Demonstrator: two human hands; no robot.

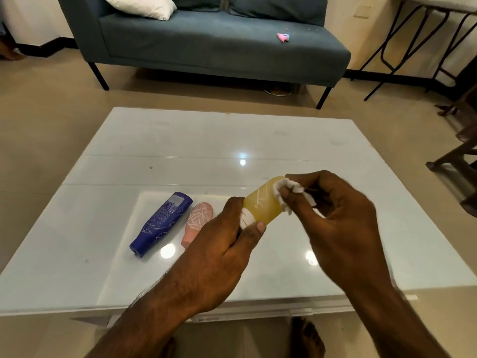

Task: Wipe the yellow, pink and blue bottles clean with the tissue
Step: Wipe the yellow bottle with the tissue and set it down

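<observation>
My left grip [232, 236] clamps the yellow bottle [263, 205] by its cap end, steadying it while my right grip [335, 218] pinches the tissue [281, 187] probably against its far end.

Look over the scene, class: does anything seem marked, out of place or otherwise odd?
Yes. All three bottles carry white scribble marks: the yellow bottle held in the left hand, and the blue bottle and pink bottle lying on their sides on the table. A small pink scrap sits on the sofa.
</observation>
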